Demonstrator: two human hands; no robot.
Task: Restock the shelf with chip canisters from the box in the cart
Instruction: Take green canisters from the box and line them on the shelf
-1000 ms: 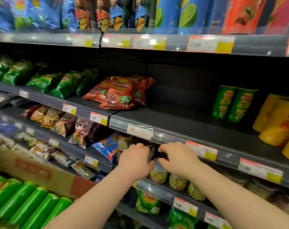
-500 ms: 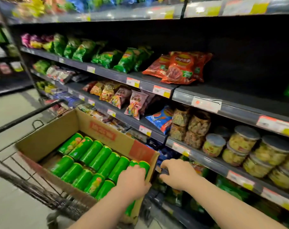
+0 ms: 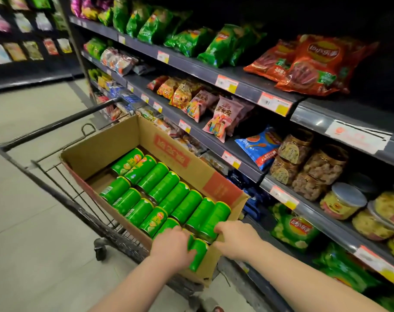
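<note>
We look down on a cart (image 3: 56,123) standing on the floor (image 3: 22,210) just beside the shelf (image 3: 191,64). A cardboard box (image 3: 124,134) sits in the cart with its flaps open. Green canisters (image 3: 157,179) lie on their sides in it, in two rows, packed side by side and touching.

Our left hand (image 3: 172,245) is at the near end of the box. Its fingers (image 3: 180,235) curl round the front canister (image 3: 199,255), which is tilted against the box's near wall with its lower end showing past the hand.

Our right hand (image 3: 234,239) is at the box's near right corner. Its fingers are bent over the near end of the end canister (image 3: 211,218), the last one in the far row, next to the box's right wall. The thumb is held apart below. We cannot tell whether that hand really grips it or only touches it.

On the shelf, green bags (image 3: 191,41) and red bags (image 3: 315,64) lie on the upper level, and more snack bags lie one level down. Clear jars (image 3: 342,199) with grey lids stand lower at the right. Price tags (image 3: 227,83) line the shelf edges.
</note>
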